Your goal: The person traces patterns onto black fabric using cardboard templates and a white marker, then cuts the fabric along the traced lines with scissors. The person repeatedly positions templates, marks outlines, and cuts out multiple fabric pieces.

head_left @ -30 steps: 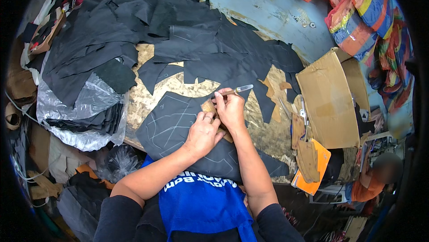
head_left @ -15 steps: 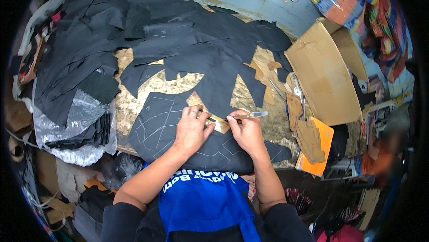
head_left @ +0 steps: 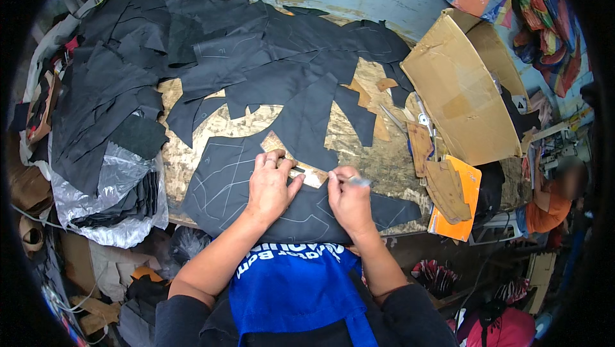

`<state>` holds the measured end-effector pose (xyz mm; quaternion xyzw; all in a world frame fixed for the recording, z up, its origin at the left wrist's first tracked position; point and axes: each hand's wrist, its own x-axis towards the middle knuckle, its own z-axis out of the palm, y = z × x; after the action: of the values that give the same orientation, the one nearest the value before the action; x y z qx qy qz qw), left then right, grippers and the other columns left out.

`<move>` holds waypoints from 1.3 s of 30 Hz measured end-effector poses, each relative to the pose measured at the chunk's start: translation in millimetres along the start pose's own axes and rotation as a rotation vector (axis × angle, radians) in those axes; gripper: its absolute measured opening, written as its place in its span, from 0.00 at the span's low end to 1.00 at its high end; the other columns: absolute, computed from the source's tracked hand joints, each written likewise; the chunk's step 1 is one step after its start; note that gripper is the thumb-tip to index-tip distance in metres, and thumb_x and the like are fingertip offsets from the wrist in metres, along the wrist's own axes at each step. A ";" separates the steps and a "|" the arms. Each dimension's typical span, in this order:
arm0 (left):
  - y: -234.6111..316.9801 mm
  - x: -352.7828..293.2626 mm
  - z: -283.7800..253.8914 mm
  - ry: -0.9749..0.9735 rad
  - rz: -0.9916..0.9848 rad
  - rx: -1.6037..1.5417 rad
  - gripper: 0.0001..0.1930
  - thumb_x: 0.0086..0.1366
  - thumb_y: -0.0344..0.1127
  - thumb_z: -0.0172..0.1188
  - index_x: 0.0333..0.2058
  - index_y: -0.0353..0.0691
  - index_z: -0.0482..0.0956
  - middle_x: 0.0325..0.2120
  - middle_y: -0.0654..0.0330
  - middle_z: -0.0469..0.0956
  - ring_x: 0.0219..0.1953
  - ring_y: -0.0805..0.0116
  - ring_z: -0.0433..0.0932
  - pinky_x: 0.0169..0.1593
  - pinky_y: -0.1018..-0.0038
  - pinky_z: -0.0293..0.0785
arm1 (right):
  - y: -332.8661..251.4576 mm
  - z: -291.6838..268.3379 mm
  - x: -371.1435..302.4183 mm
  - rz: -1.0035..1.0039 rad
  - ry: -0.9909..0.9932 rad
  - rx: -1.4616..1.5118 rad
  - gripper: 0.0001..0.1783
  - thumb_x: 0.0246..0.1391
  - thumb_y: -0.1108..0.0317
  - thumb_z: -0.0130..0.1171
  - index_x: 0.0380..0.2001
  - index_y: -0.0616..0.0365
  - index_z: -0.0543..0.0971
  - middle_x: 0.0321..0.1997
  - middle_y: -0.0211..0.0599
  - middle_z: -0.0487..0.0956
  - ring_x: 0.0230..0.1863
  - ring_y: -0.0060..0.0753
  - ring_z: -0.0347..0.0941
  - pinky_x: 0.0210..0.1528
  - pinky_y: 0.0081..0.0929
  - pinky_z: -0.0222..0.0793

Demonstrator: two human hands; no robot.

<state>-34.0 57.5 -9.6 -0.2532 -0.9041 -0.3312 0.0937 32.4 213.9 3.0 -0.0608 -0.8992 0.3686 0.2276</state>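
My left hand (head_left: 269,183) lies over a narrow tan pattern piece (head_left: 314,176), its fingers bent and holding it down on black material. My right hand (head_left: 350,199) is closed round a slim marking pen (head_left: 360,182), partly blurred, beside the pattern piece's right end. Its tip is hidden by the fingers. Under both hands spreads a black sheet (head_left: 221,174) that looks like leather or fabric, with pale outlines drawn across it. The pattern piece's upper left end sticks out beyond my left fingers.
Overlapping black pieces (head_left: 128,58) cover the table's far and left side. To the right are an open cardboard box (head_left: 455,84), scissors (head_left: 394,118), brown pattern pieces (head_left: 446,192) and an orange booklet (head_left: 469,187). Clear plastic (head_left: 122,174) wraps black pieces at left. A person (head_left: 548,206) is at far right.
My right hand has turned, and the pen now points less plainly to the right and is blurred. My left hand stays on the pattern piece. The whole view has shifted slightly.
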 end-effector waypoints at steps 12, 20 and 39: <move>-35.9 47.1 -27.9 -0.283 -0.094 -0.220 0.23 0.58 0.26 0.50 0.54 0.38 0.68 0.32 0.50 0.79 0.35 0.54 0.79 0.42 0.63 0.74 | -13.3 39.7 23.5 0.059 -0.274 0.527 0.07 0.55 0.73 0.57 0.32 0.68 0.77 0.29 0.43 0.80 0.28 0.33 0.78 0.32 0.24 0.73; -49.7 52.7 -32.6 -0.369 -0.080 -0.431 0.31 0.54 0.17 0.42 0.59 0.39 0.61 0.31 0.51 0.78 0.36 0.59 0.79 0.44 0.67 0.74 | -19.3 49.6 35.7 -0.057 -0.326 0.364 0.06 0.53 0.72 0.59 0.32 0.65 0.77 0.29 0.44 0.80 0.28 0.38 0.78 0.32 0.28 0.72; -27.0 40.5 -29.6 -0.298 0.002 -0.109 0.15 0.42 0.34 0.71 0.31 0.38 0.82 0.32 0.58 0.76 0.38 0.59 0.77 0.42 0.67 0.74 | -15.6 21.4 26.1 -0.225 -0.295 0.301 0.04 0.52 0.73 0.57 0.29 0.64 0.77 0.29 0.44 0.79 0.28 0.47 0.76 0.31 0.34 0.71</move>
<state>-82.6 36.8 11.8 -0.3052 -0.8884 -0.3386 -0.0549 0.3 196.3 9.9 0.1290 -0.8587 0.4759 0.1400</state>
